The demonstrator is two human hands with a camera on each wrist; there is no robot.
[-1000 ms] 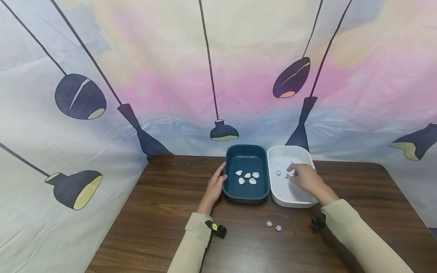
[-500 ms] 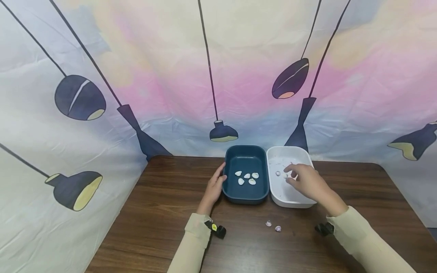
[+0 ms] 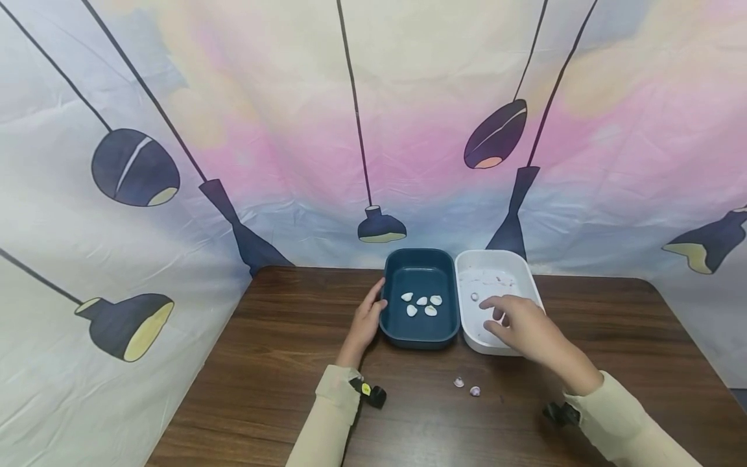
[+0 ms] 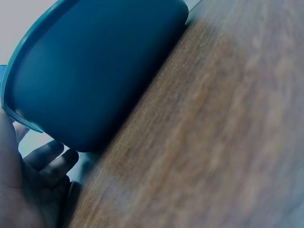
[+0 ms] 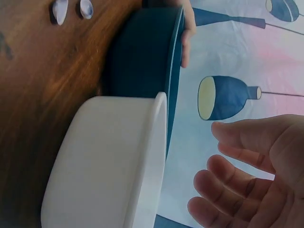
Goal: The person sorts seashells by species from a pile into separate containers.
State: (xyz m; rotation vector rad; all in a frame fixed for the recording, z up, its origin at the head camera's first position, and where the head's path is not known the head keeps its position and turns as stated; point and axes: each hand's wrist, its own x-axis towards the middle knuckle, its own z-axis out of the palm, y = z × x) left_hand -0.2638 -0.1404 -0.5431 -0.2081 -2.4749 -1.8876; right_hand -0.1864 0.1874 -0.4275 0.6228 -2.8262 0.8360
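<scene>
My left hand (image 3: 364,322) rests against the left side of a dark teal tray (image 3: 423,340), its fingertips at the rim. In the left wrist view two fingers (image 4: 52,159) sit loosely bent by the tray's corner. Several white seashells (image 3: 430,311) lie in that tray. My right hand (image 3: 528,326) hovers over the near part of a white tray (image 3: 480,345), thumb and forefinger apart in the head view, with nothing visible between them. A small shell (image 3: 474,296) lies near that tray's left wall; the hand hides part of the floor.
Two small purplish shells (image 3: 458,383) lie on the wooden table (image 3: 420,428) in front of the trays. Both trays stand side by side near the table's back edge. Behind it hangs a cloth backdrop (image 3: 303,130) printed with lamps.
My right hand has drawn back toward me within the white tray's area, and its thumb and forefinger have spread apart. A shell seen earlier by its fingertips is out of sight. My left hand stays put.
</scene>
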